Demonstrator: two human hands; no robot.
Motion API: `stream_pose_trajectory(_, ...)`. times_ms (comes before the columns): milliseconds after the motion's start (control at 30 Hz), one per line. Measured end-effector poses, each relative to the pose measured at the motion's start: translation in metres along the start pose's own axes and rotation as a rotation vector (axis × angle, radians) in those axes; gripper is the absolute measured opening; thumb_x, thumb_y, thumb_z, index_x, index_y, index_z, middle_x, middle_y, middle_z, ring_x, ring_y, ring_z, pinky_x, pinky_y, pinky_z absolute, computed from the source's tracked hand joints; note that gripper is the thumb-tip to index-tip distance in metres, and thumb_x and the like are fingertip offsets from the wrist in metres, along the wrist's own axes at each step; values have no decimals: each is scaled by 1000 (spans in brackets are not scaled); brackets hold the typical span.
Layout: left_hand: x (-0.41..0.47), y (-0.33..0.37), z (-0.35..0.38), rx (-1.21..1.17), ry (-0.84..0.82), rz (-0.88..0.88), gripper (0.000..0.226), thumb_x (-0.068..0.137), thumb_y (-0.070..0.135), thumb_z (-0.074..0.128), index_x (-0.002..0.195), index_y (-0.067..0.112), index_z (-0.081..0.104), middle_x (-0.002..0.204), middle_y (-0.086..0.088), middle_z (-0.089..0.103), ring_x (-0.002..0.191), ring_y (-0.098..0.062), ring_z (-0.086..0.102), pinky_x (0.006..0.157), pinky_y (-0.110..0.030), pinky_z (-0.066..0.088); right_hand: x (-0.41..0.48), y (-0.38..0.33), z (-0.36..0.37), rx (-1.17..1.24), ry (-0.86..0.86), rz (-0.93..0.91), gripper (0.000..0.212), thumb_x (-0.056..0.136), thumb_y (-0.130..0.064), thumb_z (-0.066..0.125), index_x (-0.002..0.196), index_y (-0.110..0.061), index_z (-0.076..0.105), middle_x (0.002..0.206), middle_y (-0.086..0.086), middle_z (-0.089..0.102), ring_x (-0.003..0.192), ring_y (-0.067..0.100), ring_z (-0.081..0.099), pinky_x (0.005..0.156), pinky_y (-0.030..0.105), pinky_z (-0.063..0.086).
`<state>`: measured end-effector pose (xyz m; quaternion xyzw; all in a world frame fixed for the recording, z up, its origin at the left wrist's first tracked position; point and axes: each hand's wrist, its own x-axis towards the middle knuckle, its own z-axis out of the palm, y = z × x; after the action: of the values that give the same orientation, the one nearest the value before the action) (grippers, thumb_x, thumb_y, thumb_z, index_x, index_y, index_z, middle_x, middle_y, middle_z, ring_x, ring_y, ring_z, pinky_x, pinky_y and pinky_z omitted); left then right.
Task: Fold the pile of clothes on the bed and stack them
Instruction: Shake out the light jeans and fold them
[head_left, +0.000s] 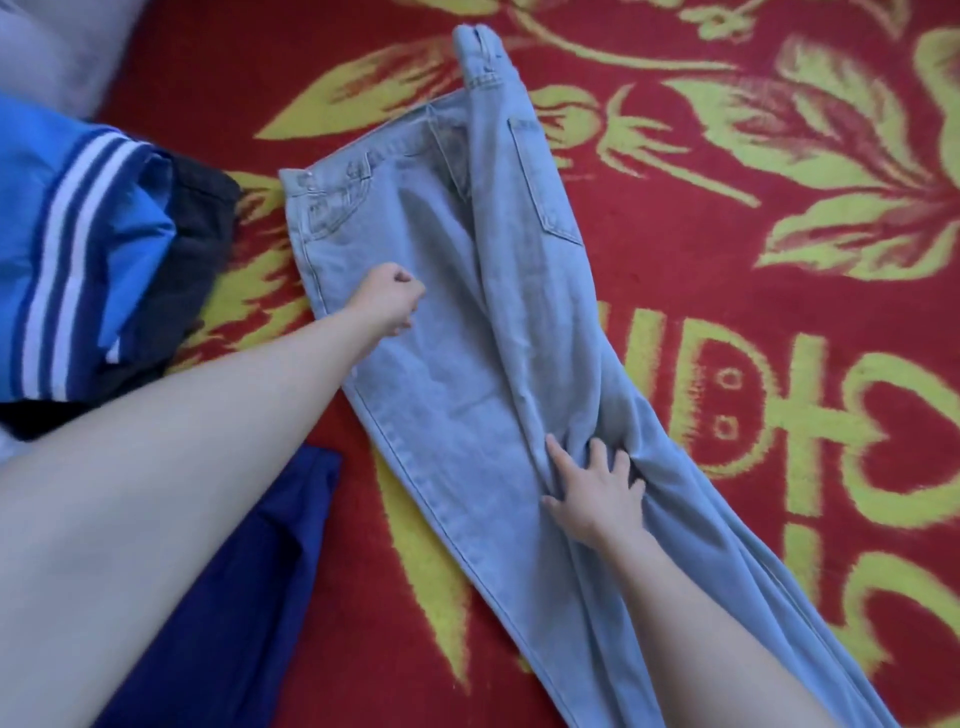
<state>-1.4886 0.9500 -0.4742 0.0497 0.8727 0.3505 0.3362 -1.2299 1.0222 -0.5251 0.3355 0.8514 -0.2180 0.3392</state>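
Light blue jeans (415, 364) lie spread on the red bed cover, waistband toward the far left, legs running to the lower right corner. One side is folded over along the middle, with a back pocket (545, 182) facing up. My left hand (389, 299) sits on the upper thigh near the side seam, fingers curled into the denim. My right hand (592, 493) lies on the bunched fold between the legs, its spread fingers pressing the cloth down.
A pile at the left holds a bright blue garment with white stripes (78, 234) over a dark one (202, 249). A navy cloth (234, 597) lies under my left forearm. The red cover with yellow flowers (753, 312) stretches out to the right.
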Motion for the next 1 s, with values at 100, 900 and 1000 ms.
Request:
stream_pose_trajectory(100, 31, 45, 14, -42, -25, 80, 9, 92, 17, 50, 85, 22, 49, 84, -2, 50, 66, -12, 50, 45, -15, 36, 3, -3, 4, 37, 45, 28, 64, 93, -37, 46, 144, -48, 10, 149, 6, 11, 134, 35, 12, 110, 53, 18)
stream_pose_trajectory(900, 33, -91, -46, -562, 318, -228, 27, 89, -1, 48, 70, 18, 50, 50, 12, 61, 43, 3, 55, 49, -16, 46, -54, -35, 78, 98, 644, -485, 21, 76, -21, 45, 93, -27, 56, 121, 18, 62, 118, 31, 43, 91, 43, 34)
stream_pose_trajectory(1000, 46, -112, -45, -712, 344, -284, 25, 85, -6, 48, 74, 16, 52, 52, 9, 64, 49, -3, 61, 51, -21, 51, -55, -37, 94, 33, 544, -446, 29, 76, -25, 43, 85, -27, 70, 113, 11, 68, 113, 29, 55, 91, 43, 34)
